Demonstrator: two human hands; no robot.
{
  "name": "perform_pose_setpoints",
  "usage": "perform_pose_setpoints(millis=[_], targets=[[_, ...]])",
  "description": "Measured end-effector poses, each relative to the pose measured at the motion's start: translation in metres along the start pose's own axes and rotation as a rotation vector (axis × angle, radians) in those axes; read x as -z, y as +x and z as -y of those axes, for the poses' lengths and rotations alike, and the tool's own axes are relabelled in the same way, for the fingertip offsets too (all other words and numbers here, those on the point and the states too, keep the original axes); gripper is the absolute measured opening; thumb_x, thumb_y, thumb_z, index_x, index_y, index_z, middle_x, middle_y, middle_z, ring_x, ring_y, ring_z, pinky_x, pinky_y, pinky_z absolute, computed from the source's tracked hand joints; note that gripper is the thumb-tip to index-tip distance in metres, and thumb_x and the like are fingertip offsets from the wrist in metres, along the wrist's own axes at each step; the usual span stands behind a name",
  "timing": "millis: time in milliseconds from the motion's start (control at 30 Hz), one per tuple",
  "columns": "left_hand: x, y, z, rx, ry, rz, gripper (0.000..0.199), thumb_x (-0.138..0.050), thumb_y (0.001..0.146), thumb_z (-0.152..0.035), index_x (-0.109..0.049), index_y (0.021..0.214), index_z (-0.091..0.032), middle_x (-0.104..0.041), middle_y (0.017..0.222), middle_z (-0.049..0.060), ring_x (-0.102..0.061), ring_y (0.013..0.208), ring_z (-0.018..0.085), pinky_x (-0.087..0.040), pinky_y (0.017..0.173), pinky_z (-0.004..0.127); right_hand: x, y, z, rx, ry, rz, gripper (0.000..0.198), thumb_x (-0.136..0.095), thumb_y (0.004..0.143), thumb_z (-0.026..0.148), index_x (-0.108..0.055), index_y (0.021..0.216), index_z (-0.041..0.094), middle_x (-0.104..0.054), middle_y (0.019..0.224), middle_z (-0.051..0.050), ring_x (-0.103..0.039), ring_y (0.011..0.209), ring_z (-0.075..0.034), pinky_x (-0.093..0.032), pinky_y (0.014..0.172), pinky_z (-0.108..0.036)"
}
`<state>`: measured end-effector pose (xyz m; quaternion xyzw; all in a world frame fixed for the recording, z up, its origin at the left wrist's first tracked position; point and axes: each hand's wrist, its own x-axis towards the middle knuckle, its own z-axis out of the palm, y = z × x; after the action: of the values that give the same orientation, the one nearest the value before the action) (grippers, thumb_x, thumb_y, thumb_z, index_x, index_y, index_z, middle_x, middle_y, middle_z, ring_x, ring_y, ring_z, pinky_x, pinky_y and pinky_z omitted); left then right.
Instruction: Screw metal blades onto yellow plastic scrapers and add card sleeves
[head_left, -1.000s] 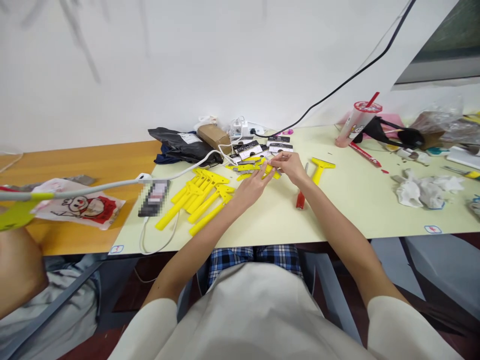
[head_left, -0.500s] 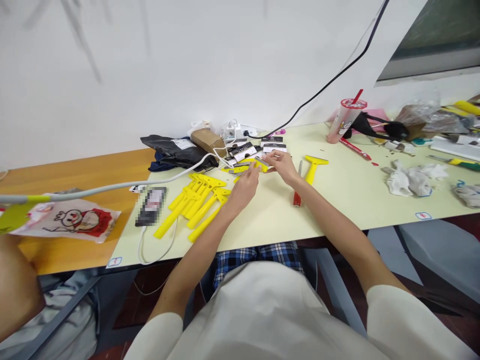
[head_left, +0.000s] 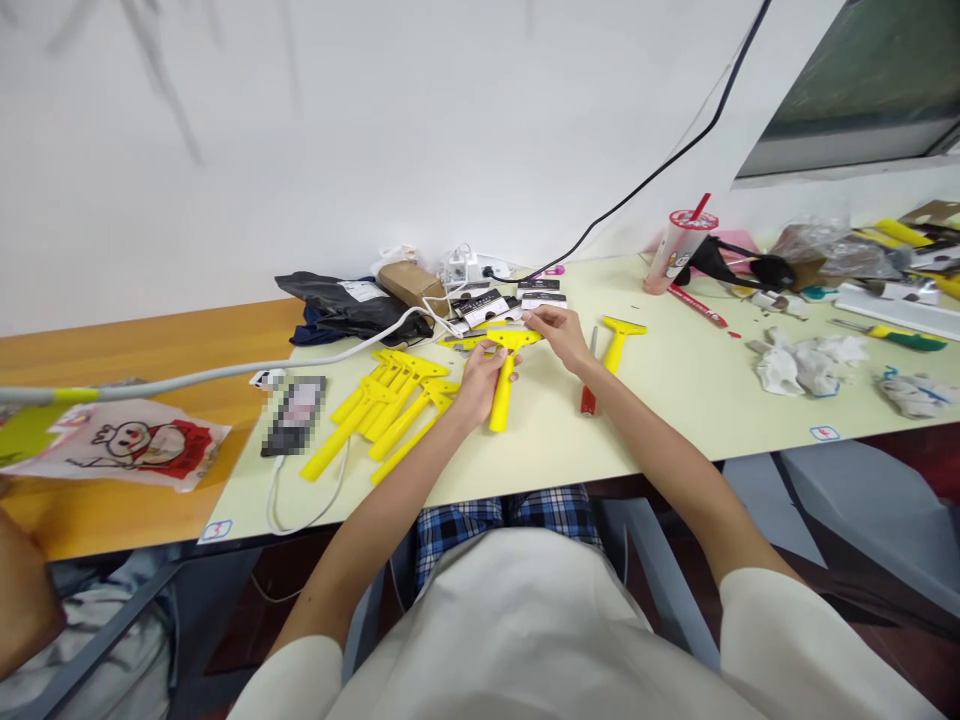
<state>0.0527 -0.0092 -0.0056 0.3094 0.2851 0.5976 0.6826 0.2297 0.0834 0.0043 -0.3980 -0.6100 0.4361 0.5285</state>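
Note:
A yellow scraper point(head_left: 504, 395) is in my left hand point(head_left: 480, 382), whose fingers are closed round it just below its wide head. The handle points toward me. My right hand point(head_left: 559, 332) pinches at the right end of the head, where a thin grey blade point(head_left: 511, 326) lies along the far edge. How far the blade sits in the head is too small to tell. To the left lie several more yellow scrapers point(head_left: 386, 400) in a cluster. Right of my hands are another yellow scraper point(head_left: 616, 345) and a red-handled screwdriver-like tool point(head_left: 588, 398).
Behind my hands lie black-and-white packets point(head_left: 480, 308), a power strip point(head_left: 461, 265) and a black bag point(head_left: 341, 305). A phone point(head_left: 295, 415) and white cable are at left. A drink cup point(head_left: 679, 255) and crumpled gloves point(head_left: 802, 362) stand right. Another person's arm point(head_left: 26, 590) shows at left.
The scraper between my hands has turned, so its handle now points toward me. My left hand has shifted down onto its neck, while my right hand stays by the head's right end.

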Motion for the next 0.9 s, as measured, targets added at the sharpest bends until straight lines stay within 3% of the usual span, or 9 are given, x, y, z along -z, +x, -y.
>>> perform_pose_setpoints(millis=[133, 333, 600, 900], targets=[[0.006, 0.001, 0.007, 0.035, -0.028, 0.017, 0.041, -0.086, 0.082, -0.022, -0.054, 0.107, -0.022, -0.067, 0.104, 0.004, -0.072, 0.095, 0.018, -0.046, 0.063, 0.023, -0.003, -0.004, 0.002, 0.035, -0.036, 0.034, 0.05, -0.087, 0.075, 0.072, -0.08, 0.083, 0.023, -0.077, 0.086, -0.003, -0.07, 0.083, -0.021, -0.059, 0.079, -0.033], [0.01, 0.002, 0.012, 0.005, -0.035, 0.045, 0.042, -0.088, 0.082, -0.023, -0.054, 0.107, -0.023, -0.066, 0.106, 0.003, -0.072, 0.092, 0.017, -0.046, 0.062, 0.024, 0.0, -0.004, 0.0, 0.073, -0.093, 0.072, 0.045, -0.088, 0.078, 0.067, -0.083, 0.085, 0.023, -0.078, 0.085, -0.004, -0.069, 0.078, -0.021, -0.055, 0.071, -0.031], [0.004, -0.001, 0.008, -0.004, -0.003, 0.015, 0.045, -0.09, 0.081, -0.027, -0.051, 0.103, -0.024, -0.064, 0.103, 0.001, -0.071, 0.088, 0.016, -0.046, 0.061, 0.023, -0.002, -0.006, 0.001, 0.084, -0.101, 0.038, 0.046, -0.087, 0.078, 0.068, -0.085, 0.084, 0.022, -0.078, 0.082, -0.005, -0.066, 0.073, -0.02, -0.052, 0.065, -0.031], [-0.002, -0.007, -0.005, 0.038, -0.032, 0.051, 0.047, -0.093, 0.077, -0.024, -0.056, 0.107, -0.026, -0.067, 0.11, 0.002, -0.069, 0.088, 0.016, -0.045, 0.06, 0.023, -0.006, -0.013, 0.022, 0.084, 0.03, -0.037, 0.042, -0.093, 0.073, 0.064, -0.082, 0.077, 0.023, -0.075, 0.077, -0.004, -0.065, 0.071, -0.02, -0.052, 0.065, -0.032]])
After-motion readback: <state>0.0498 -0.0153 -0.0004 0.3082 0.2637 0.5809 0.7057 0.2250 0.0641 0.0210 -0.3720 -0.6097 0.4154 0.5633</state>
